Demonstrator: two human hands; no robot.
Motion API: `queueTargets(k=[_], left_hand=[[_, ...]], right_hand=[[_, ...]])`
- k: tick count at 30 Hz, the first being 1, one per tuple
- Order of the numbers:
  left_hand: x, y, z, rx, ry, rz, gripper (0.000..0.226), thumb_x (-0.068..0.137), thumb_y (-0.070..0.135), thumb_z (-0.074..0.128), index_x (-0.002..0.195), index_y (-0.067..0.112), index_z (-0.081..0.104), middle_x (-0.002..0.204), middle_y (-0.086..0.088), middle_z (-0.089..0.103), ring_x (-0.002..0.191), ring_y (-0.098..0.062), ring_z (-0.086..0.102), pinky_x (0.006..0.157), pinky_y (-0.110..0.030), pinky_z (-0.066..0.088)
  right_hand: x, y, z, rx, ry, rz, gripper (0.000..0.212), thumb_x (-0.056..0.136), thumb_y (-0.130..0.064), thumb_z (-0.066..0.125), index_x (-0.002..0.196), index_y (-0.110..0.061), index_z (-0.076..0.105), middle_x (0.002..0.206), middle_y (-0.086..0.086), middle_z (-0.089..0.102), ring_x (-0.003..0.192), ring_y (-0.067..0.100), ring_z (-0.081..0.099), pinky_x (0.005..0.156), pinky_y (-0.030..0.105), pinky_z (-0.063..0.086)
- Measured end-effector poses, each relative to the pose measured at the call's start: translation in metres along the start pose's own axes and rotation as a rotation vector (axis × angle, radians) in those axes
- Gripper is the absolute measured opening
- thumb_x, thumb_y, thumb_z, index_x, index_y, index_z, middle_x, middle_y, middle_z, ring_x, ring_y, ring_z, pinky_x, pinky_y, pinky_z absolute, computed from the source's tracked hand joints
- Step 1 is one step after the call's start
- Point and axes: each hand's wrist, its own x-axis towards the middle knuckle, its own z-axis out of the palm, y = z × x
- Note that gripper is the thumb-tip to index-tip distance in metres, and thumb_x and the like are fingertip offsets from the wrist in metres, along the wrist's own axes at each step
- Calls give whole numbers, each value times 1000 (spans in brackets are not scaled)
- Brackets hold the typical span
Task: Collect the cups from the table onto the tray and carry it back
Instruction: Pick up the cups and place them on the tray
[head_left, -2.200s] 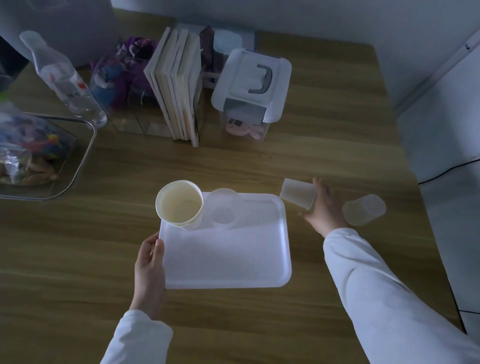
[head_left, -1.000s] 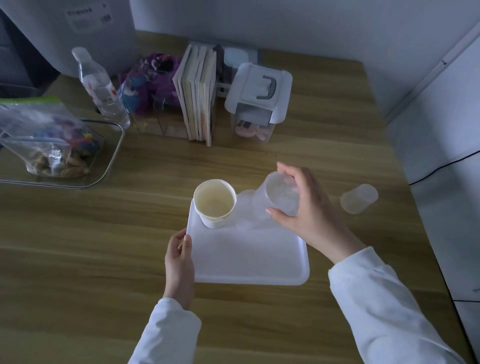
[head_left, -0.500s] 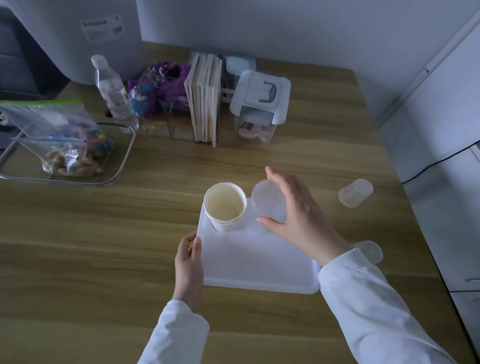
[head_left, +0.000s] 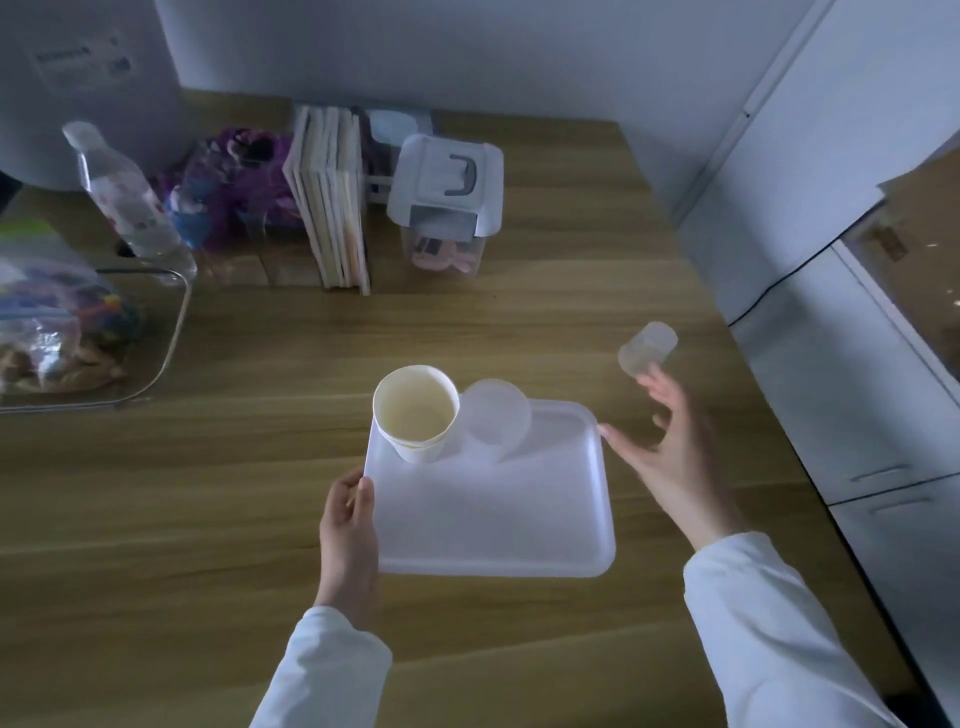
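Behind tray (head_left: 493, 514) gripped by left hand (head_left: 347, 525), books (head_left: 330, 197), storage box (head_left: 447, 202), right hand (head_left: 670, 457) open, empty

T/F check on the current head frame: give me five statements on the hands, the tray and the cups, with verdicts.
1. The left hand grips the left edge of the tray. True.
2. The paper cup lies tipped over on the tray. False: it stands upright at the tray's far left corner.
3. The right hand is closed around a cup. False: it is open and empty, fingers spread, just short of the clear cup on the table.
4. A translucent cup sits on the tray beside the paper cup. True.
5. Every cup is on the tray. False: the clear cup on the table lies on its side, right of the tray.
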Motion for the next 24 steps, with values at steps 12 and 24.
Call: queueTargets(k=[12,24], left_hand=[[-12,-11,44,-14,33,15,14,96,23,43,101,19,55,81,-1,57,73,-19,49,66,-33,40],[-37,-35,100,-57,223,-6,14,96,25,43,104,23,55,84,-3,57,71,-20,51,64,-33,42]], right_hand=[[1,116,-39,-308,-178,343,79,71,-29,74,137,-15,33,139,12,44,125,30,43,99,41,40],[52,172,-38,-275,-415,328,60,75,-20,70,127,-21,42,128,9,44,116,27,47,90,36,42]])
